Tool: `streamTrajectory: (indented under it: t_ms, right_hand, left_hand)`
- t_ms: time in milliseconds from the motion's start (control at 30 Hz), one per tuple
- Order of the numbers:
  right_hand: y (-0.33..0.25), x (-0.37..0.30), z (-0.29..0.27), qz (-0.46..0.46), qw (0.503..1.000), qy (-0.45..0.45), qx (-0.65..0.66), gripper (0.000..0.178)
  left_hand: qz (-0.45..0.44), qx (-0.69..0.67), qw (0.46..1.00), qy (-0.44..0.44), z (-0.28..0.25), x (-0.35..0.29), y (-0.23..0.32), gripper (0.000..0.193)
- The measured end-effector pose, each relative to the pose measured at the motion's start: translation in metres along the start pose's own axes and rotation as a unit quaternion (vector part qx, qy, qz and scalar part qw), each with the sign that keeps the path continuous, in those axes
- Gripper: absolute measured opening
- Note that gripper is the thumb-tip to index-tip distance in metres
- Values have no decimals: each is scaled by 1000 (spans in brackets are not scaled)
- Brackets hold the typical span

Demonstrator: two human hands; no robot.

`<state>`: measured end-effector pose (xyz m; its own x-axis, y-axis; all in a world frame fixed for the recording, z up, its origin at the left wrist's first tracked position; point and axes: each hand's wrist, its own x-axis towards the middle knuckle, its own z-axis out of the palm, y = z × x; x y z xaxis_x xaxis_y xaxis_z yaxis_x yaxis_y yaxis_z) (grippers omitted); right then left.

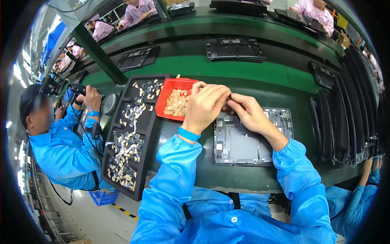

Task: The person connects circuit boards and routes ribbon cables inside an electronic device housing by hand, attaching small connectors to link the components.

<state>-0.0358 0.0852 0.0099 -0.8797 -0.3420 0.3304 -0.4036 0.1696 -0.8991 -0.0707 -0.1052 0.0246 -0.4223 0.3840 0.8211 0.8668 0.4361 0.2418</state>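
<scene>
My left hand (206, 102) and my right hand (246, 110) meet above the top left corner of an opened laptop chassis (246, 143). Both have their fingertips pinched together on something small and dark, mostly hidden by the fingers. The chassis lies flat on the green bench, its circuit parts showing along the edges and a bare grey panel in the middle. Left of my left hand stands a red bin (160, 106) with many small tan pieces (177, 103). Beside it lies a black divided tray (139, 164) with piles of small dark and cream parts (126, 147).
Several dark laptop panels (345, 110) stand upright in a row at the right. Further chassis (235, 49) lie on the line beyond the green strip (284, 75). A co-worker in blue (67, 142) stands at the left; another's sleeve (357, 203) shows at lower right.
</scene>
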Motion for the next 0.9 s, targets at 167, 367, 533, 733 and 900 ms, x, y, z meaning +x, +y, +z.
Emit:
streamTrajectory:
  t_ms: [167,367,533,733,900]
  right_hand:
    - [-5,-4,5,37,999,20,13,35]
    - [8,-7,2,-99,967,153,-178,38]
    - [5,-4,8,-123,966,99,-204,40]
    - [8,3,1,-37,982,102,156,31]
    - [1,1,-4,1,961,182,207,21]
  left_hand:
    - [-130,101,984,66,-30,-4,-25,9]
    - [-149,247,947,140,-19,2,-16,15]
    - [-207,7,977,-58,0,-3,19,26]
    - [-159,-88,983,-19,12,-4,19,16]
    - [-124,-98,986,-51,19,-5,28,24]
